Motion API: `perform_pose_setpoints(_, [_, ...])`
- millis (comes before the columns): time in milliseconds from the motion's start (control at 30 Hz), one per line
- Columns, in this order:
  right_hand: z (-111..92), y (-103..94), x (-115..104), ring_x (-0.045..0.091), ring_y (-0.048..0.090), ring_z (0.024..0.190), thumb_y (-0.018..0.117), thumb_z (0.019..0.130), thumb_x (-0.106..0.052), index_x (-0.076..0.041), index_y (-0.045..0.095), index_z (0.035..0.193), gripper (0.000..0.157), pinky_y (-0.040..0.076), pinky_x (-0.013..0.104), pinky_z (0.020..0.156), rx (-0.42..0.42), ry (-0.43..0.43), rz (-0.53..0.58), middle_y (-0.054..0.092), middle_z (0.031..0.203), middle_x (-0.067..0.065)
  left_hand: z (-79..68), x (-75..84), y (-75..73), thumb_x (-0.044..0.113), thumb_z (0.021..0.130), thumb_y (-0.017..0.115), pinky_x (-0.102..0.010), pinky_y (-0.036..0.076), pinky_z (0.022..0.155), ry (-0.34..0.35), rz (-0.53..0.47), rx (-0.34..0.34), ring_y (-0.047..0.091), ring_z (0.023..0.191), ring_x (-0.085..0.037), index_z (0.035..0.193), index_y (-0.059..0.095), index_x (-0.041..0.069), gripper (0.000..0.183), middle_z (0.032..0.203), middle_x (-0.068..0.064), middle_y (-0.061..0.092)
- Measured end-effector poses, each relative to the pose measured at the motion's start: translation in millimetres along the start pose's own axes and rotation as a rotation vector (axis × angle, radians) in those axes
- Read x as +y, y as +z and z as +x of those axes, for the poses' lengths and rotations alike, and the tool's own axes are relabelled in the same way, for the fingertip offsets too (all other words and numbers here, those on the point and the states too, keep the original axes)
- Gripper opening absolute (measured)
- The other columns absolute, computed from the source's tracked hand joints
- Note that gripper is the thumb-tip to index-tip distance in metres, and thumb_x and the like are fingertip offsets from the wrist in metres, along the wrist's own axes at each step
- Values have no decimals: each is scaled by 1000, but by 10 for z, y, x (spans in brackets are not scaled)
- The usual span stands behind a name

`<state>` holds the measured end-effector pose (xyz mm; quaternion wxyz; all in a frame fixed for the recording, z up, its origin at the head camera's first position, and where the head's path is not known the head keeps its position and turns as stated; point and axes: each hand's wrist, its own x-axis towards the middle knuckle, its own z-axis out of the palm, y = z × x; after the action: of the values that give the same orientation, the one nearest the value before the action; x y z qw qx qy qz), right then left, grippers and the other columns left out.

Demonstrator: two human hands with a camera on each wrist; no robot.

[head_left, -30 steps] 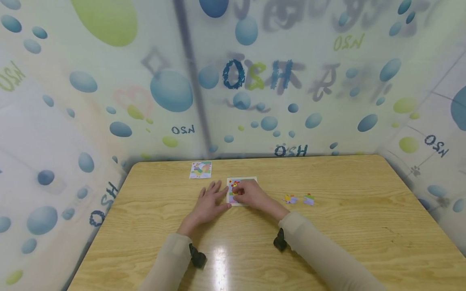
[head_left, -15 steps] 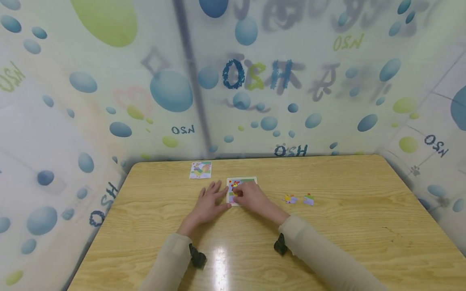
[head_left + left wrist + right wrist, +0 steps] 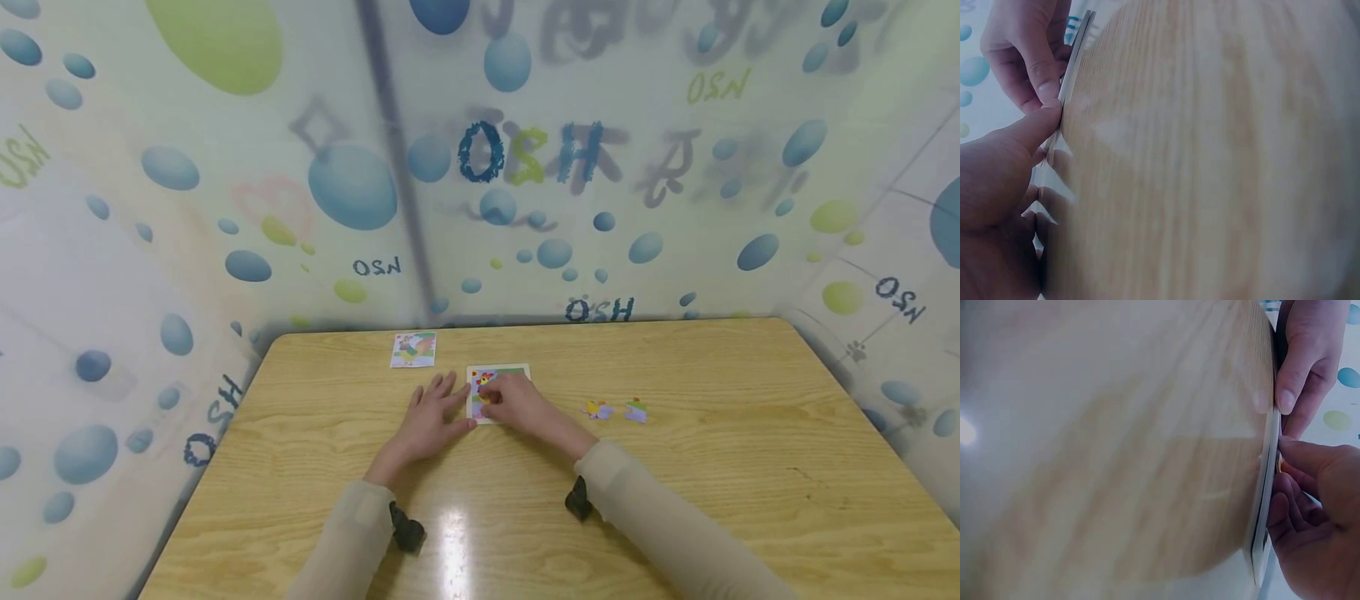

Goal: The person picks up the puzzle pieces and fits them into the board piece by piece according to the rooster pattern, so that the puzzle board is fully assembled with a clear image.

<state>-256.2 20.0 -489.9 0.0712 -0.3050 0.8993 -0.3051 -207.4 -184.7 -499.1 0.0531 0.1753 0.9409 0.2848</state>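
A small jigsaw puzzle board [image 3: 476, 412] with a pale border and a colourful picture lies flat on the wooden table [image 3: 697, 483]. My left hand [image 3: 431, 423] rests at its left side, fingers spread, with thumb and forefinger touching the board's edge. Over the middle of the board, my right hand [image 3: 521, 404] has its thumb and curled forefinger pinched on a puzzle piece [image 3: 1280, 465]. Only an orange sliver of that piece shows in the right wrist view; the fingers hide the rest. The right hand also covers much of the board's picture.
Two loose puzzle pieces, a yellow and lilac one [image 3: 597, 409] and a green and lilac one [image 3: 636, 411], lie to the right of the board. A square picture card [image 3: 413, 350] lies at the back left. A patterned curtain [image 3: 660, 233] stands behind the table.
Almost nothing differs. The right hand and its wrist shift very slightly over the board; the left hand, the board and the loose pieces stay where they were.
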Motion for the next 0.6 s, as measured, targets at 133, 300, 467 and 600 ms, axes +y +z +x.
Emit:
perform_pose_setpoints(133, [17, -3, 15, 11, 52, 73, 80, 89, -10, -1, 76, 105, 18, 47, 27, 68, -20, -5, 3, 61, 77, -1, 7, -44, 36, 37, 101, 65, -65, 3, 120, 3, -9, -3, 11, 154, -43, 154, 45, 6, 65, 165, -24, 22])
perform_pose_setpoints(300, [9, -21, 7, 11, 50, 71, 80, 89, -9, -2, 76, 104, 17, 45, 26, 65, -31, -15, 17, 60, 75, -2, 1, -25, 26, 35, 100, 66, -66, 3, 120, 3, -14, 0, 12, 153, -45, 153, 46, 4, 65, 165, -25, 24])
perform_pose_setpoints(467, [-14, -38, 21, 10, 53, 72, 79, 90, -8, 0, 76, 105, 17, 47, 25, 66, -16, -54, 68, 63, 78, -1, -10, 1, -2, 34, 101, 66, -65, 3, 121, -12, 2, -7, 13, 154, -44, 153, 46, 4, 64, 165, -25, 24])
perform_pose_setpoints(600, [-53, -66, 88, 10, 56, 75, 76, 92, -8, -1, 75, 111, 21, 50, 26, 69, -9, -52, 149, 66, 84, -1, -18, -8, -5, 35, 101, 66, -65, 4, 120, -11, 2, -8, 13, 154, -45, 153, 47, 5, 63, 165, -25, 24])
